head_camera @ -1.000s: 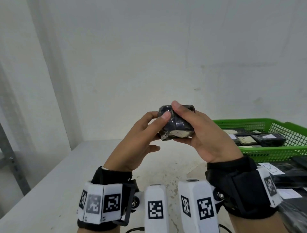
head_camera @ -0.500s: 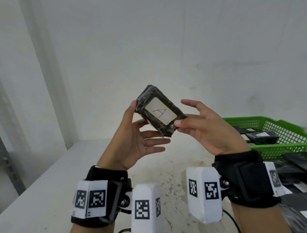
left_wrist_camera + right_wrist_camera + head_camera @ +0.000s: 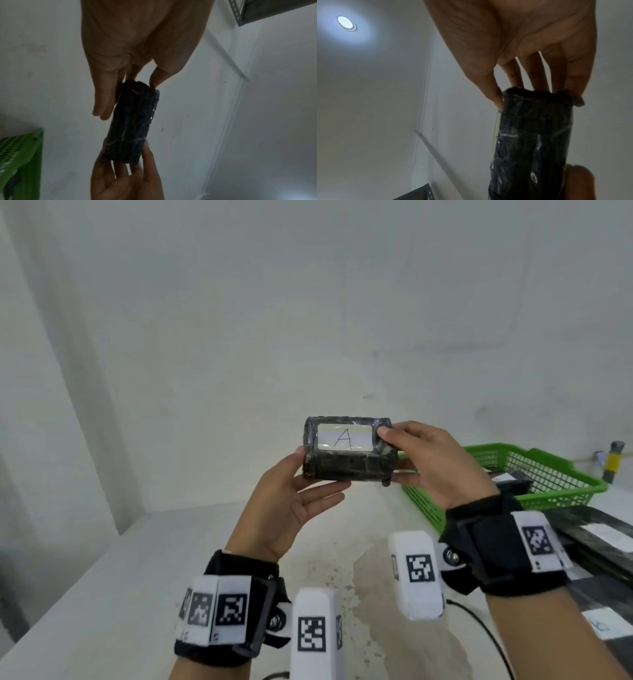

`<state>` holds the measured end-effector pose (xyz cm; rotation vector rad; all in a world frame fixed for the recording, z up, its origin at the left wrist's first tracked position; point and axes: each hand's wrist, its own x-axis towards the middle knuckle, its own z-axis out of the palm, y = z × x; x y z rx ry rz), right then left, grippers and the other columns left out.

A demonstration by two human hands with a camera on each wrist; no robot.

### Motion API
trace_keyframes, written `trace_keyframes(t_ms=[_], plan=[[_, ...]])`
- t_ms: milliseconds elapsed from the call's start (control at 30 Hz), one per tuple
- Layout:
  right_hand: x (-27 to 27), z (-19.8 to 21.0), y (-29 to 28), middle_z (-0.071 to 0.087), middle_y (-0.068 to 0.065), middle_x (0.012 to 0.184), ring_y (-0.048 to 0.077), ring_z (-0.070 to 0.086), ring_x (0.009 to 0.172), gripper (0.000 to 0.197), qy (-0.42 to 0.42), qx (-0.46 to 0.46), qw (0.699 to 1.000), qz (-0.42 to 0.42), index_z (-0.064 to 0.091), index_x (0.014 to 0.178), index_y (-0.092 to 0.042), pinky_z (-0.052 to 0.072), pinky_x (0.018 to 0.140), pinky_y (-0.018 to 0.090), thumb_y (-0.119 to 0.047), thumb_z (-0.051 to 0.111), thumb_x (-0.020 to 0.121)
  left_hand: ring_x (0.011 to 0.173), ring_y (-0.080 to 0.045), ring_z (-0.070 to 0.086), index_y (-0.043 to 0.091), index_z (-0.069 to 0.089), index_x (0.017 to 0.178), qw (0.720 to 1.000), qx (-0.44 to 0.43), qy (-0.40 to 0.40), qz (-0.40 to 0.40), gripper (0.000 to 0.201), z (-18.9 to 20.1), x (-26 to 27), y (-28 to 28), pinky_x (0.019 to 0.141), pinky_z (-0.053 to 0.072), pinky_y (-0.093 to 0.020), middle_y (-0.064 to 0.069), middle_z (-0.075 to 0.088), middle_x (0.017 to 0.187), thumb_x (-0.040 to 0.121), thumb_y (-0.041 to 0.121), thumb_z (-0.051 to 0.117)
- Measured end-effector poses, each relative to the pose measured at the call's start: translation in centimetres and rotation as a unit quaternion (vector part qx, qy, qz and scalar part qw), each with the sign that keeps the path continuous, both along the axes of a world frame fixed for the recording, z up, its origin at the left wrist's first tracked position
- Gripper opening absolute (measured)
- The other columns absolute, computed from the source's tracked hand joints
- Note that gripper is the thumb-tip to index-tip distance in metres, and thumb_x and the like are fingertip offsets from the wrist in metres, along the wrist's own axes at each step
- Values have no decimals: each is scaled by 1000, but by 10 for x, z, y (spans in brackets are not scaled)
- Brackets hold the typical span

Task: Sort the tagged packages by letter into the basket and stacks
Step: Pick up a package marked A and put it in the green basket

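Observation:
A black plastic-wrapped package (image 3: 349, 463) with a white tag marked "A" is held up level in front of the wall, tag toward me. My left hand (image 3: 310, 479) holds its left end, thumb on the end and fingers under it. My right hand (image 3: 390, 455) pinches the right end, thumb on the tag's corner. In the left wrist view the left hand (image 3: 130, 88) has the package (image 3: 133, 121) between thumb and fingers, and the right hand (image 3: 126, 162) grips the far end. In the right wrist view the right hand (image 3: 536, 93) pinches the package (image 3: 530, 142).
A green mesh basket (image 3: 555, 474) stands at the right on the white table (image 3: 102, 594), with dark packages (image 3: 513, 479) inside. Nearer, at the right edge, lie stacks of black tagged packages (image 3: 603, 535). A yellow-and-grey object (image 3: 613, 460) stands behind the basket. A wall is close behind.
The package has been turned from tag-hidden, through a tilt, to level with the "A" tag facing me. My right thumb has come onto the tag's corner.

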<state>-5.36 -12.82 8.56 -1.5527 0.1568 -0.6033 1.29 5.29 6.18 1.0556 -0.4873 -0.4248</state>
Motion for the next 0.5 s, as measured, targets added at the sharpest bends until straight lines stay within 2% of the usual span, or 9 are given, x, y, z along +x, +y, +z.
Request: trace_keyframes(t_ms=[67, 167, 267, 333, 433, 500], plan=[[-9, 3, -19, 64, 7, 83, 25, 63, 68, 15, 17, -4, 1000, -3, 65, 100, -5, 60, 62, 31, -19, 65, 94, 91, -38, 72, 11, 66, 107, 1000, 24, 5, -9, 29, 2, -1, -18, 83, 59, -43, -22, 71, 105, 104, 27, 43], [-24, 0, -54, 64, 8, 78, 26, 62, 67, 8, 47, -7, 999, -12, 64, 87, -8, 59, 56, 28, -12, 64, 93, 92, -37, 72, 12, 66, 108, 996, 78, -3, -34, 27, 0, -2, -49, 83, 60, -41, -23, 69, 111, 103, 29, 46], [-37, -6, -98, 66, 7, 78, 20, 65, 63, 8, 80, 9, 996, -49, 62, 84, -11, 58, 52, 26, -9, 64, 92, 94, -35, 72, 11, 58, 119, 989, 137, 9, -58, 29, -8, -1, -87, 82, 61, -41, -26, 66, 117, 100, 33, 53], [-41, -9, -127, 67, 4, 72, 15, 65, 57, 10, 91, 33, 992, -86, 60, 85, -13, 55, 50, 24, -7, 66, 90, 94, -36, 69, 10, 51, 121, 984, 170, 17, -55, 32, -14, 2, -112, 86, 58, -45, -26, 61, 120, 99, 33, 56], [-44, -11, -171, 66, 7, 80, 20, 63, 68, 10, 117, 28, 983, -136, 61, 84, -11, 55, 56, 24, -10, 71, 88, 98, -37, 65, 5, 47, 135, 973, 221, 18, -56, 47, -26, 10, -153, 90, 55, -46, -24, 56, 120, 98, 32, 58], [-38, -11, -197, 67, 9, 83, 21, 63, 70, 11, 137, 16, 977, -163, 63, 81, -8, 54, 53, 23, -10, 73, 86, 104, -39, 62, 3, 42, 142, 965, 257, 16, -52, 56, -36, 18, -177, 88, 54, -45, -23, 53, 121, 98, 34, 58]])
